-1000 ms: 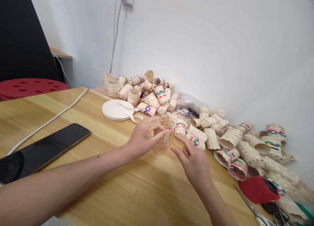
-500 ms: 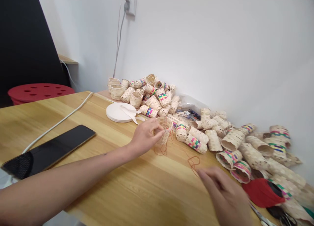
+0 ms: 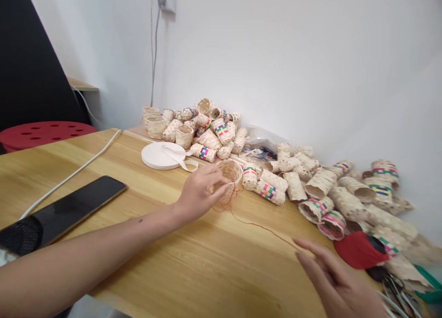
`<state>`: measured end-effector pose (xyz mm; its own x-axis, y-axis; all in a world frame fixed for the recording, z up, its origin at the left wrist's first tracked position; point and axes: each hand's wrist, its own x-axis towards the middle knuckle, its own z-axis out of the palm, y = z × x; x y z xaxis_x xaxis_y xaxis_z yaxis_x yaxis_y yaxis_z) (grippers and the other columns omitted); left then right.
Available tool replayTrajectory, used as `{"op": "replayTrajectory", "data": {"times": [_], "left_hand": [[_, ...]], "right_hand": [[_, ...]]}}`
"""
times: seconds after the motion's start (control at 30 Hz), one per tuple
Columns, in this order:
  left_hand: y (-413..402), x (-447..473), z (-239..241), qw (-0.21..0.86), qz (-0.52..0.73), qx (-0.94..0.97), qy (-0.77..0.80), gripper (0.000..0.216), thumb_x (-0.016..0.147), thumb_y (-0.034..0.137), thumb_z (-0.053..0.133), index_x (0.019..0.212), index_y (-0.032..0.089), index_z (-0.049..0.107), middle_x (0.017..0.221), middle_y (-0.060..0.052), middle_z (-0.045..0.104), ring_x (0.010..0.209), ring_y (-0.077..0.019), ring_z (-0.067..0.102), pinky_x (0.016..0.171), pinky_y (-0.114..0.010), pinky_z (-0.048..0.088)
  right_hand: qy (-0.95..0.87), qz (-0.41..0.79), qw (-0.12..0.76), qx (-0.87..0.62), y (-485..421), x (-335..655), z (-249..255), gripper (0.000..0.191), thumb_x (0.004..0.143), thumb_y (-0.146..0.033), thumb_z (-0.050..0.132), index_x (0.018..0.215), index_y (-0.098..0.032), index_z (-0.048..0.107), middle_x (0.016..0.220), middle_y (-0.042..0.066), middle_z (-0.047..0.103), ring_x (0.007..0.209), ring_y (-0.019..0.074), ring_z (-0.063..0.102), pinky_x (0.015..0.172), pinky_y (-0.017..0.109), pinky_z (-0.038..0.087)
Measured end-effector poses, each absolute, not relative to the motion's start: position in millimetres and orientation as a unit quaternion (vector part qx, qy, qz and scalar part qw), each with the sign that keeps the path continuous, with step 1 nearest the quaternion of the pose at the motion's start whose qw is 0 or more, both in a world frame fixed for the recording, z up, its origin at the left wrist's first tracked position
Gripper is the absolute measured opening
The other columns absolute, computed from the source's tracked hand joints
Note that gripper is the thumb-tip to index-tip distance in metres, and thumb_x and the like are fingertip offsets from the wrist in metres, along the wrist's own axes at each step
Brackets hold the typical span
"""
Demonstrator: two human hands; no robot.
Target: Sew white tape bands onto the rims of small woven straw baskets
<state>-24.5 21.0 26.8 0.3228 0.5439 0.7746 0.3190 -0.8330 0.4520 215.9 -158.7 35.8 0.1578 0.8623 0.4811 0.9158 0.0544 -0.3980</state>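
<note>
My left hand (image 3: pixel 200 191) is closed, its thumb and fingers pinching the near rim of a small woven bamboo basket (image 3: pixel 230 170). The basket stands upright on the table, partly hidden by the fingers. Red thread (image 3: pixel 257 224) lies in loose loops against the basket's side and on the wood below. From there one strand runs right to the fingertips of my right hand (image 3: pixel 340 279). Thumb and index finger of that hand close around the strand's end; whether a needle is there is too blurred to tell.
Several woven baskets and tubes (image 3: pixel 319 183) are heaped along the wall. A roll of white tape (image 3: pixel 162 156), a phone (image 3: pixel 69 212) and a white cable (image 3: pixel 74 173) lie left. At right are a red cloth item (image 3: pixel 359 250) and scissors (image 3: pixel 397 290).
My right hand has drawn away from the basket, and the thread that hung in a loop near it now stretches out in a longer line. My left hand keeps its hold; the view has shifted slightly.
</note>
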Motion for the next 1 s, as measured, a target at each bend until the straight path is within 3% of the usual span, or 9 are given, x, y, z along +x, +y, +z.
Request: {"op": "replayTrajectory", "data": {"times": [0.17, 0.27, 0.4, 0.53, 0.77, 1.0], "left_hand": [[14, -26, 28, 0.012, 0.519, 0.827, 0.214, 0.019, 0.089, 0.022, 0.054, 0.075, 0.016, 0.064, 0.077, -0.005, 0.061, 0.074, -0.0149, 0.053, 0.066, -0.027, 0.041], [13, -27, 28, -0.025, 0.504, 0.842, 0.188, 0.02, 0.09, 0.019, 0.052, 0.073, 0.015, 0.063, 0.076, -0.005, 0.06, 0.071, -0.0143, 0.05, 0.064, -0.027, 0.039], [15, -28, 26, -0.048, 0.48, 0.858, 0.176, 0.022, 0.09, 0.019, 0.052, 0.072, 0.014, 0.063, 0.075, -0.005, 0.06, 0.069, -0.0143, 0.047, 0.061, -0.027, 0.037], [19, -27, 24, -0.063, 0.463, 0.865, 0.184, 0.024, 0.092, 0.019, 0.049, 0.073, 0.015, 0.064, 0.074, -0.005, 0.059, 0.069, -0.0145, 0.047, 0.061, -0.027, 0.037], [23, -27, 23, -0.075, 0.446, 0.872, 0.188, 0.025, 0.092, 0.019, 0.048, 0.072, 0.014, 0.063, 0.074, -0.005, 0.059, 0.068, -0.0143, 0.046, 0.061, -0.027, 0.037], [26, -27, 19, -0.069, 0.446, 0.873, 0.186, 0.026, 0.092, 0.019, 0.048, 0.073, 0.014, 0.064, 0.074, -0.005, 0.059, 0.069, -0.0141, 0.046, 0.06, -0.027, 0.036]], "right_hand": [[-0.634, 0.032, 0.383, -0.671, -88, 156, 48, 0.034, 0.084, -0.051, 0.056, 0.084, -0.021, 0.071, 0.048, -0.006, 0.03, 0.042, 0.011, 0.036, 0.042, 0.023, 0.03], [-0.658, 0.059, 0.377, -0.649, -65, 146, 48, 0.035, 0.081, -0.052, 0.059, 0.084, -0.019, 0.071, 0.048, -0.007, 0.026, 0.042, 0.01, 0.033, 0.042, 0.022, 0.026], [-0.69, 0.083, 0.359, -0.623, -55, 147, 48, 0.027, 0.082, -0.045, 0.059, 0.079, -0.02, 0.07, 0.048, -0.006, 0.032, 0.044, 0.0101, 0.034, 0.044, 0.022, 0.027], [-0.668, 0.179, 0.397, -0.604, -56, 154, 52, 0.025, 0.082, -0.042, 0.06, 0.072, -0.02, 0.068, 0.053, -0.004, 0.043, 0.048, 0.0101, 0.035, 0.046, 0.022, 0.027], [-0.567, 0.286, 0.474, -0.61, -60, 172, 45, 0.031, 0.076, -0.048, 0.066, 0.075, -0.018, 0.071, 0.053, -0.003, 0.043, 0.052, 0.0107, 0.035, 0.048, 0.024, 0.029], [-0.44, 0.443, 0.579, -0.524, -55, 184, 43, 0.029, 0.075, -0.042, 0.072, 0.068, -0.017, 0.061, 0.051, -0.007, 0.028, 0.047, 0.0061, 0.023, 0.044, 0.018, 0.026]]}}
